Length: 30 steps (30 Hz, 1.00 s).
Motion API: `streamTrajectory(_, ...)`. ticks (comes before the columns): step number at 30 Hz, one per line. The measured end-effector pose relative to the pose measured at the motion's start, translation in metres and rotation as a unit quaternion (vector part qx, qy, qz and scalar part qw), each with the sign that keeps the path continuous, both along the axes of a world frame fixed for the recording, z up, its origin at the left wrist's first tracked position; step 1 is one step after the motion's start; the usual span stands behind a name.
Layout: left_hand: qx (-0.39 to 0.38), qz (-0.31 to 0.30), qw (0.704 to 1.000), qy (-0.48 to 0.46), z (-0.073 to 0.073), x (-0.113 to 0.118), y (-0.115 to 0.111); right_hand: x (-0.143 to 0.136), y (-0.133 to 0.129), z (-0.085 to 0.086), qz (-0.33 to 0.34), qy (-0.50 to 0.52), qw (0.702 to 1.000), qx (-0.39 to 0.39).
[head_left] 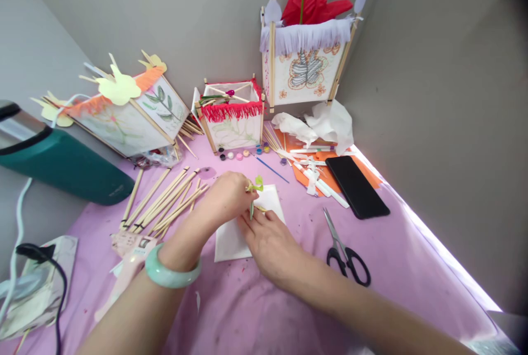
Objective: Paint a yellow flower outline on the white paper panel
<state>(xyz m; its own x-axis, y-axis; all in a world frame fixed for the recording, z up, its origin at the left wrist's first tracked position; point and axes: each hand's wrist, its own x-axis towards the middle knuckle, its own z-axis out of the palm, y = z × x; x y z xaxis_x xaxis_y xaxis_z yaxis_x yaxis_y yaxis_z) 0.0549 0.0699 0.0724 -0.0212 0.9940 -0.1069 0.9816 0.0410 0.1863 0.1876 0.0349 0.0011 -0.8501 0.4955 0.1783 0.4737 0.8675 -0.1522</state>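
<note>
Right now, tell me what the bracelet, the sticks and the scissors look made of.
Bracelet on the left wrist: likely jade or glass, pale green, glossy, translucent.
Sticks: bare light wood or bamboo, matte.
Scissors: shiny steel blades, black handles, probably plastic.

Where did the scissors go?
In the head view the scissors lie on the pink tablecloth, just right of the right hand and below the black phone.

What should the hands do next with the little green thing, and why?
Probably press the little green piece down onto the white sheet. The left hand pinches it right above the sheet, and the right hand steadies it from below.
</note>
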Motion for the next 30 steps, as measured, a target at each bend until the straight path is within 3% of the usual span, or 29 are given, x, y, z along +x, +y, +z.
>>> streamTrajectory(5, -0.020, -0.017, 0.999, -0.047, 0.001, -0.005, 0.003, -0.004, 0.004, 0.005, -0.009, -0.036, 0.999, -0.002)
streamTrajectory(11, -0.025, -0.006, 0.998, -0.050, 0.001, -0.006, 0.011, 0.011, 0.007, 0.007, 0.053, -0.018, 0.998, 0.001)
streamTrajectory(21, -0.040, -0.004, 0.998, -0.052, 0.004, -0.004, 0.013, -0.002, 0.006, 0.006, 0.002, -0.045, 0.999, -0.017)
streamTrajectory(30, -0.016, 0.002, 0.998, -0.055, -0.004, -0.008, 0.010, 0.006, 0.013, 0.006, 0.038, -0.037, 0.998, -0.030)
